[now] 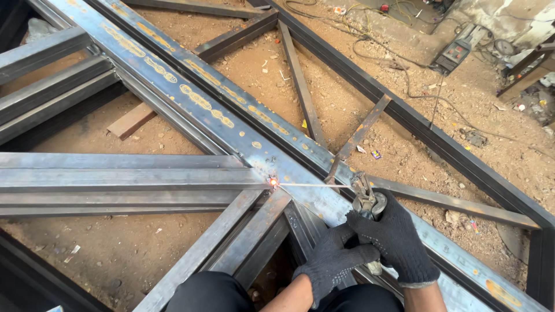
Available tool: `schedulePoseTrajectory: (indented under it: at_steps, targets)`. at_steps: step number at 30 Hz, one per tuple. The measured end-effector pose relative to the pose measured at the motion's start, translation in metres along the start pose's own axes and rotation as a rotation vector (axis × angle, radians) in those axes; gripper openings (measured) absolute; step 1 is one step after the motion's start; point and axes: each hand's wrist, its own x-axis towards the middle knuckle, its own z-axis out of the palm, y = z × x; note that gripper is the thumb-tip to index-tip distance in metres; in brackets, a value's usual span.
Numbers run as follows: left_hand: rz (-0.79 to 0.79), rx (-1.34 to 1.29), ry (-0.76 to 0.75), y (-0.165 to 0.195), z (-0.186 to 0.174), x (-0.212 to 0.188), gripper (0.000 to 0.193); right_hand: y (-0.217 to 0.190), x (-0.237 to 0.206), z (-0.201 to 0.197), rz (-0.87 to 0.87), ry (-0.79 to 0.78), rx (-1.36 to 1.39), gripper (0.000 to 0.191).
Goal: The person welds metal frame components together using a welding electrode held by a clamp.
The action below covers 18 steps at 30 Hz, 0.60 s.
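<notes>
**Electrode tip glows at a steel frame joint**

Both hands wear dark knit gloves and sit low, right of centre. The right hand (399, 240) wraps its fingers tightly around the electrode holder (367, 199), whose metal clamp sticks up above the knuckles. The left hand (332, 261) lies just beneath and against the right, its fingers curled in and pressed together; it seems to steady the right wrist, though the overlap hides whether it touches the holder itself.

From the clamp a thin welding rod (315, 185) runs level to the left. Its tip meets an orange glowing spot (273, 182) on the joint where the horizontal steel beams (115, 179) butt against the edge of the long diagonal beam (202, 101).

The frame lies over sandy ground (347, 98). Cables (404, 69) trail near the top right corner.
</notes>
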Motion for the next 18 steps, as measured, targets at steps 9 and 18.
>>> schedulePoseTrajectory:
  at_steps: [9, 18]
  targets:
    - [-0.038, -0.156, -0.004, 0.011, 0.002, -0.008, 0.04, 0.008, 0.002, 0.001, 0.027, -0.026, 0.029, 0.061]
    - [-0.031, -0.2, -0.024, 0.01, 0.001, -0.009, 0.038, 0.006, 0.001, 0.001, 0.007, -0.033, 0.032, 0.054]
